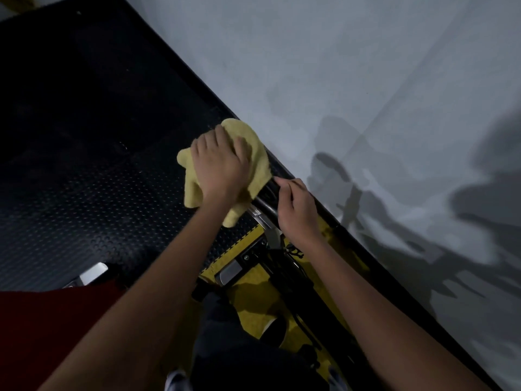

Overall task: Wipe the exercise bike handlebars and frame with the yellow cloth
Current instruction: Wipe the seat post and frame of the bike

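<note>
A pale grey wall [366, 80] fills the upper right, and a dark studded floor mat [84, 193] runs along its foot, with a yellow mat section [248, 294] under the machine. Below you stands the exercise bike [284, 275], its black frame and silver fittings reaching up toward the wall.

Your left hand [222, 165] lies on top of the yellow cloth [253, 153], fingers [205, 142] bent over the bunched fabric and gripping it against the top of the handlebar [267, 193]. The cloth wraps that end of the bar — one lobe hangs off to the left, another droops below your wrist, near the silver bracket [260, 218].

Your right hand [296, 210] is just beside the cloth, on the exposed black stretch of the handlebar. Its fingers curl round the bar, the forefinger tip nearly touching the cloth's edge.

A red garment [42, 320] shows at lower left, and a silver pedal [93, 273] sits on the floor mat just above it. Dark shadows of your arms and the bike fall across the wall at right.
</note>
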Motion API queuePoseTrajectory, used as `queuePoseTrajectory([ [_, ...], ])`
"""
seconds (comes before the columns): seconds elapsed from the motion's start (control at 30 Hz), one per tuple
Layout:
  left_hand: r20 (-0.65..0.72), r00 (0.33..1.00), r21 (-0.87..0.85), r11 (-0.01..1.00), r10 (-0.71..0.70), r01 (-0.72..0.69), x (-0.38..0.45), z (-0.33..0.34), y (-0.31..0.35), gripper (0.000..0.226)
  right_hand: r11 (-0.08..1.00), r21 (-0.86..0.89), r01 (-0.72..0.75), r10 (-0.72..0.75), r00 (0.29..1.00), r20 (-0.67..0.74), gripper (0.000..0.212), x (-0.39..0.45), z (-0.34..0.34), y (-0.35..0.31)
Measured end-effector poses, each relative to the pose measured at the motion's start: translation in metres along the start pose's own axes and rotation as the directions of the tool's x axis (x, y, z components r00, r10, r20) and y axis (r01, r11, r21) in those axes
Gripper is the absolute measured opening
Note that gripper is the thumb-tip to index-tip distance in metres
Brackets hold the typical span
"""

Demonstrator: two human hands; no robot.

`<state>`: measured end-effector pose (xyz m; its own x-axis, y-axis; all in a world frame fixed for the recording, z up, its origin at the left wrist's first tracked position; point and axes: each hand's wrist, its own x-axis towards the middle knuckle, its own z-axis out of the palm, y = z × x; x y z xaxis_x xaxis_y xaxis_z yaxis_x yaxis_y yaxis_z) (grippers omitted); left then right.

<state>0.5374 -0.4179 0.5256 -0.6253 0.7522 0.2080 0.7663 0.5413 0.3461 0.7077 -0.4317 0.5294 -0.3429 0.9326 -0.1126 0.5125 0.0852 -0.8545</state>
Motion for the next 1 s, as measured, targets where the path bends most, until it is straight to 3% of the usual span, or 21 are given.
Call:
queuePoseTrajectory([
  [0.1, 0.063, 0.995, -0.083, 0.994, 0.084, -0.078, -0.044, 0.001, 0.001, 0.063, 1.0, 0.009, 0.01, -0.009, 1.0, -0.022, 0.037, 0.002, 0.002, 0.002],
  [0.2, 0.049, 0.993, -0.041, 0.993, 0.11, -0.108, -0.029, 0.0, -0.007, 0.064, 1.0, 0.015, -0.001, 0.001, 1.0, -0.018, 0.036, 0.003, 0.003, 0.003],
  [0.3, 0.138, 0.99, 0.044, 0.999, 0.019, -0.025, 0.025, -0.007, -0.01, 0.061, 1.0, 0.015, 0.008, -0.008, 1.0, -0.006, 0.038, 0.003, 0.003, 0.005],
  [0.4, 0.305, 0.936, 0.091, 0.983, -0.179, 0.158, 0.065, -0.008, -0.003, 0.07, 0.999, -0.031, 0.02, -0.02, 1.0, 0.008, 0.041, 0.003, 0.001, 0.003],
  [0.47, 0.262, 0.948, 0.128, 0.98, -0.181, 0.152, 0.065, -0.004, 0.002, 0.071, 0.999, -0.036, 0.016, -0.015, 1.0, 0.012, 0.041, 0.002, -0.001, 0.002],
  [0.6, 0.016, 1.0, 0.037, 0.999, -0.005, 0.005, 0.007, 0.002, 0.001, 0.057, 1.0, 0.003, 0.008, -0.008, 1.0, 0.008, 0.041, 0.002, 0.0, 0.003],
  [0.7, 0.044, 0.998, -0.045, 0.998, 0.046, -0.044, -0.04, 0.001, 0.004, 0.063, 1.0, 0.012, 0.011, -0.011, 1.0, -0.021, 0.037, 0.003, 0.002, 0.004],
  [0.8, 0.06, 0.997, -0.013, 0.998, 0.057, -0.057, -0.036, 0.002, 0.002, 0.066, 0.999, 0.035, -0.005, 0.006, 1.0, -0.023, 0.032, 0.003, 0.002, 0.003],
  [0.87, 0.067, 0.998, 0.059, 0.998, 0.022, -0.026, -0.006, 0.0, -0.001, 0.064, 0.999, 0.037, -0.019, 0.02, 1.0, -0.007, 0.033, 0.003, 0.002, 0.004],
  [1.0, 0.253, 0.957, 0.082, 0.989, -0.143, 0.126, 0.054, -0.007, 0.002, 0.07, 1.0, -0.011, 0.015, -0.015, 1.0, -0.005, 0.04, 0.003, 0.003, 0.004],
])
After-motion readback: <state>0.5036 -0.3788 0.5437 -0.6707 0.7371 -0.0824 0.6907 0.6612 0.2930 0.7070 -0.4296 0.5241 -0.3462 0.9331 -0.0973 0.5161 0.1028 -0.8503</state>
